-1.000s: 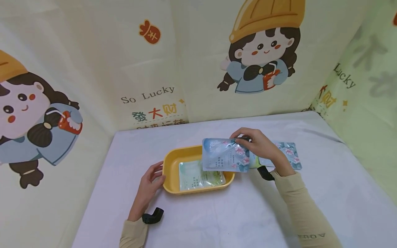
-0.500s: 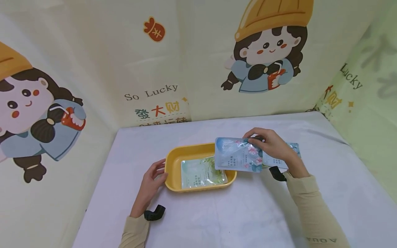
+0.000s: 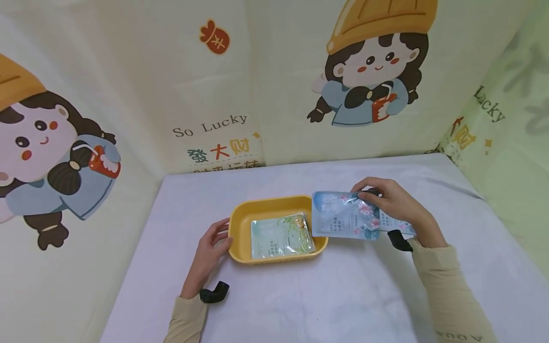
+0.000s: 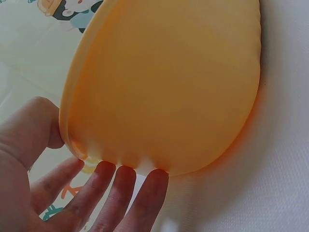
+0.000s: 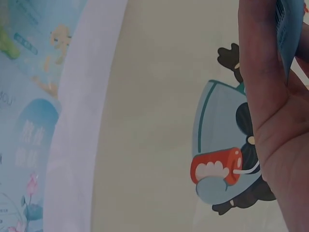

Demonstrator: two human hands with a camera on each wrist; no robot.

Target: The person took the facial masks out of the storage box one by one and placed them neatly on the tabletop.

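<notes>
In yellow tray point(image 3: 238, 238), green pkt point(image 3: 280, 238) prob. done; R hand point(image 3: 392, 200) pinches blue pkt point(image 3: 340, 216); L hand point(image 3: 210, 247), fingers loose, touches tray; 2nd blue pkt point(image 3: 389, 222) prob. pending.

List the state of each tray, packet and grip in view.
Yellow tray, upright on the table.
Green packet, lying inside the tray.
Held blue packet, raised, hiding part of the tray's right rim.
Other blue packet, lying on the table, partly hidden.
Left grip, touching the tray's left end.
Right grip, pinching the held blue packet.
</notes>
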